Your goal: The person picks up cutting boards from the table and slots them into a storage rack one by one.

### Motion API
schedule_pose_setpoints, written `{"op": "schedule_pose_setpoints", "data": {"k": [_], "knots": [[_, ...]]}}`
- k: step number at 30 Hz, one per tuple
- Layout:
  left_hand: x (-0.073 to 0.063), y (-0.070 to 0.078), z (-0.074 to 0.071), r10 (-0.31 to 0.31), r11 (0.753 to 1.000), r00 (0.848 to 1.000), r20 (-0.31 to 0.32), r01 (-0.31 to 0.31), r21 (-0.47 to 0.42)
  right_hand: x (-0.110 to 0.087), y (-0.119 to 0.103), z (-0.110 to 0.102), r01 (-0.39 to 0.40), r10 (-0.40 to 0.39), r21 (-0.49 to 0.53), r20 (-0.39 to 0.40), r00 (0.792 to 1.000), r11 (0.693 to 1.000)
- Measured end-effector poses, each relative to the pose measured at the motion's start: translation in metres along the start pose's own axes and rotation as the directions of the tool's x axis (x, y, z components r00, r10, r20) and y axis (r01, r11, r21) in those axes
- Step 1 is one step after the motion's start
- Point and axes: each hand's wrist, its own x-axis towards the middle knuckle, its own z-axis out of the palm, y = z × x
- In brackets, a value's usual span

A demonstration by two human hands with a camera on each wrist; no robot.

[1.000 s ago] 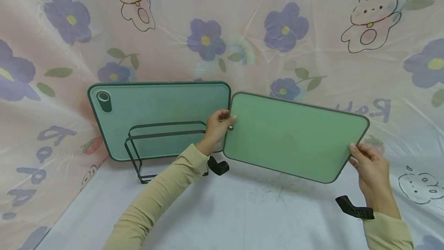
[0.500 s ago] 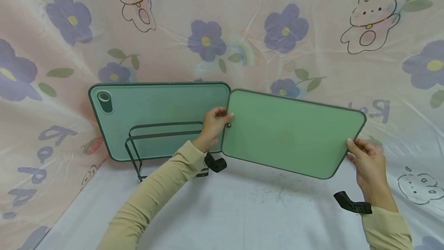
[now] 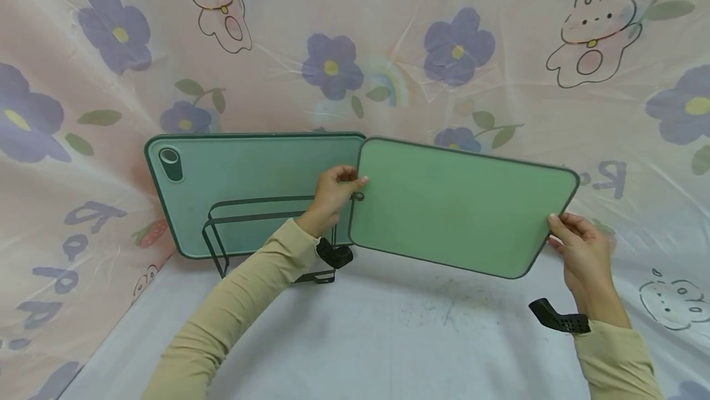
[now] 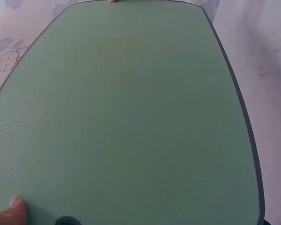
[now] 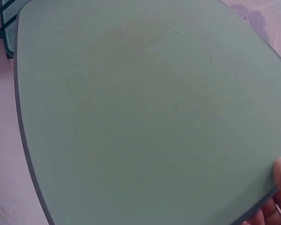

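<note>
A light green cutting board (image 3: 460, 209) with a dark rim is held up in the air, its right end tilted lower. My left hand (image 3: 333, 198) pinches its left end, thumb on the front face, close to a small round hole (image 3: 359, 196). On the right end, my right hand (image 3: 587, 255) grips the edge near the lower corner, thumb in front and fingers behind. A second, bluish-green cutting board (image 3: 266, 166) with an oval opening stands on its long side in a black wire rack (image 3: 255, 219). The held board overlaps that board's right end in the head view.
A white cloth (image 3: 388, 338) covers the table, with faint dark marks under the held board. Behind hangs a pink curtain (image 3: 399, 30) printed with flowers and rabbits. Black camera mounts (image 3: 334, 253) sit at both wrists.
Both hands have carried the held cutting board slightly left and up, so it now overlaps the standing board's right end. The rack and its board stay put.
</note>
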Motion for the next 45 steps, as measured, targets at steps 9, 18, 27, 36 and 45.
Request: {"op": "schedule_pose_setpoints", "data": {"k": [9, 18, 27, 36, 45], "knots": [[-0.001, 0.004, -0.016, -0.024, 1.000, 0.999, 0.031, 0.024, 0.001, 0.002, 0.002, 0.014, 0.008, -0.008, -0.004, 0.020, 1.000, 1.000], [0.000, 0.006, -0.035, -0.045, 0.999, 0.999, 0.012, 0.045, -0.008, 0.007, 0.009, 0.031, -0.009, 0.009, -0.002, 0.036, 0.999, 1.000], [-0.002, 0.007, -0.050, -0.062, 0.997, 0.998, -0.009, 0.062, 0.039, 0.010, 0.015, 0.048, -0.013, 0.013, -0.014, 0.036, 0.999, 1.000], [-0.007, 0.008, -0.066, -0.072, 0.996, 0.997, -0.014, 0.072, 0.048, 0.014, 0.021, 0.065, -0.001, 0.004, -0.052, 0.047, 0.999, 0.999], [-0.010, 0.011, -0.088, -0.068, 0.995, 0.998, -0.010, 0.068, 0.071, 0.020, 0.026, 0.082, 0.011, 0.000, -0.091, 0.118, 0.993, 0.996]]}}
